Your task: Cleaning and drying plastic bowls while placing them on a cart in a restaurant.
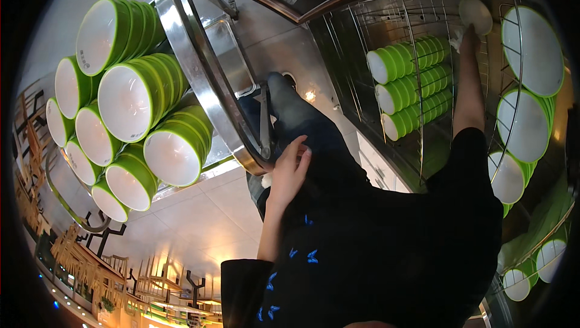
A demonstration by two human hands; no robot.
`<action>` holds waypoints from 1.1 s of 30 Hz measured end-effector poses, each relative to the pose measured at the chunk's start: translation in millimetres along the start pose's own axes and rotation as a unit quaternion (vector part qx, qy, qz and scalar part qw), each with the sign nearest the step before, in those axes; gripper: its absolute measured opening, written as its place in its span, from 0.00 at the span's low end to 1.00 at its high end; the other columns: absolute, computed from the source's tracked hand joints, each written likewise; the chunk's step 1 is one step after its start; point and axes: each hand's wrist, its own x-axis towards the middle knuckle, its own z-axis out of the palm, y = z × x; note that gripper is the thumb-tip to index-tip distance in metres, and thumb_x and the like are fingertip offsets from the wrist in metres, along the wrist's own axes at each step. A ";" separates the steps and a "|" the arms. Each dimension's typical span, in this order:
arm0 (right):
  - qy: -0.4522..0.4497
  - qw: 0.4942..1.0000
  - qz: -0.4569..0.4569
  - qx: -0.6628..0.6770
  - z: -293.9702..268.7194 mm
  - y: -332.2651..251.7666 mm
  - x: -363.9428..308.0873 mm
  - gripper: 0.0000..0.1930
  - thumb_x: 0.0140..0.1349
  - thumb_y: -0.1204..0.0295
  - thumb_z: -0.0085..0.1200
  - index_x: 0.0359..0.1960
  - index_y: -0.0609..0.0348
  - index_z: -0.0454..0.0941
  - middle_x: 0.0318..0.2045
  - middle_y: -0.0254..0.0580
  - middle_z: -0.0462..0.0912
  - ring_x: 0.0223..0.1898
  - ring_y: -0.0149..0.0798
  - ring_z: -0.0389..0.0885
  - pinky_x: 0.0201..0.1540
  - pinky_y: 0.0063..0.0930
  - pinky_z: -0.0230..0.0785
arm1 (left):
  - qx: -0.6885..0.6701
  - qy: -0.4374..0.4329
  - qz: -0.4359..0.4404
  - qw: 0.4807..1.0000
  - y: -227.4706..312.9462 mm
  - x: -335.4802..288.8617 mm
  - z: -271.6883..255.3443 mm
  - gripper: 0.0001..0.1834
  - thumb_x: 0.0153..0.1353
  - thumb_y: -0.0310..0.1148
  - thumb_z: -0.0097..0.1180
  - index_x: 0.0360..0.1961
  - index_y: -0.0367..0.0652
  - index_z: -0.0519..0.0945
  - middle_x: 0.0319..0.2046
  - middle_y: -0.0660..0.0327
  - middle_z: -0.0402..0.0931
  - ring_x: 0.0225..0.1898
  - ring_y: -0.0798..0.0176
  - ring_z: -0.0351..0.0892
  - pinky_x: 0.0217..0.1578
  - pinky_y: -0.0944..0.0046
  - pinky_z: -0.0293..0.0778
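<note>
While we lean over the cart, these lines tell what we see:

Right hand: our right hand (pixel 466 36) is stretched far out into the wire rack (pixel 417 19) of the steel cabinet, its fingers closed on a small white bowl (pixel 475 13) held at the top of the rack.

Left hand: our left hand (pixel 290 168) rests against the rim of the steel cart (pixel 193 68), fingers loosely spread and holding nothing.

Done so far: three rows of small green bowls (pixel 411 83) already stand on edge in the rack, with large green bowls (pixel 531 53) lined up to their right, so we judge the rack well filled.

Left to do: nested stacks of green bowls on the cart (pixel 130 101) remain beside our left hand, well apart from the rack.

Arm pose: our right arm is fully extended, forearm bare below a black sleeve; our left arm is bent at the elbow, close to the body.
</note>
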 end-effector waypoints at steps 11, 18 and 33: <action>0.037 0.971 -0.193 0.136 -59.9 1.0 -158.3 0.32 0.43 0.51 0.49 0.38 0.72 0.65 0.38 0.55 0.69 0.40 0.44 0.69 0.42 0.30 0.59 | 0.015 -0.035 0.042 0.998 34.2 -35.2 -28.5 0.15 0.51 0.31 0.44 0.41 0.37 0.65 0.29 0.54 0.69 0.29 0.58 0.71 0.31 0.66 0.67; -0.374 0.793 -0.025 0.481 -108.1 -5.6 -334.1 0.28 0.39 0.83 0.50 0.46 0.65 0.55 0.40 0.45 0.64 0.42 0.40 0.65 0.44 0.28 0.59 | -0.023 -0.002 0.074 0.997 30.1 -65.3 -86.8 0.15 0.54 0.32 0.41 0.43 0.38 0.64 0.30 0.58 0.70 0.32 0.67 0.70 0.32 0.70 0.66; -0.638 0.632 -0.105 0.428 -153.7 -53.5 -541.1 0.15 0.46 0.76 0.41 0.39 0.66 0.67 0.35 0.38 0.71 0.37 0.31 0.69 0.41 0.22 0.60 | -0.367 0.144 -0.103 0.913 -25.4 -54.8 -178.5 0.19 0.51 0.40 0.43 0.42 0.41 0.61 0.30 0.58 0.69 0.27 0.68 0.70 0.17 0.71 0.67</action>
